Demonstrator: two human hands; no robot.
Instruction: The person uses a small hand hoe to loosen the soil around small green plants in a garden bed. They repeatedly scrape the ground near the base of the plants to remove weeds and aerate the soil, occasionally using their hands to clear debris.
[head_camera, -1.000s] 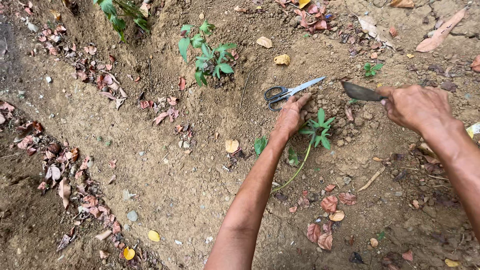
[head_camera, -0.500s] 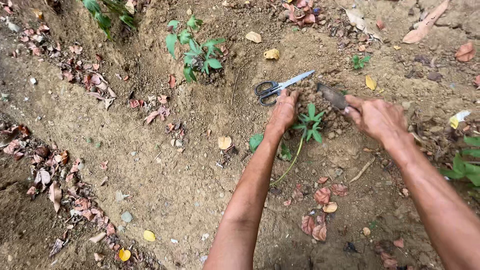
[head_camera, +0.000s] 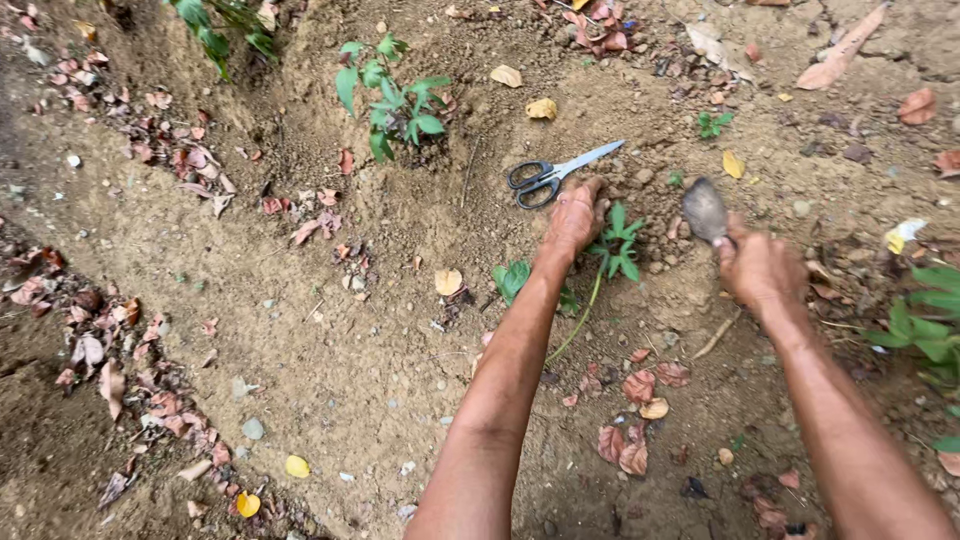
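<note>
My left hand (head_camera: 574, 215) rests on the bare soil beside a small green seedling (head_camera: 618, 243) whose thin stem trails toward me; its fingers are curled on the earth and I cannot tell whether they grip the plant. My right hand (head_camera: 758, 266) is closed around a small grey metal trowel (head_camera: 705, 210), blade pointing away from me, just right of the seedling. A pair of black-handled scissors (head_camera: 553, 175) lies shut on the dirt just beyond my left hand.
A bigger leafy plant (head_camera: 392, 95) grows on the mound at the upper left. More green leaves (head_camera: 925, 315) show at the right edge. Dry fallen leaves (head_camera: 630, 440), pebbles and a shallow furrow (head_camera: 90, 330) on the left cover the ground.
My right hand has swung the trowel from lying across near the scissors to blade-forward, right of the seedling. My left hand stays by the plant.
</note>
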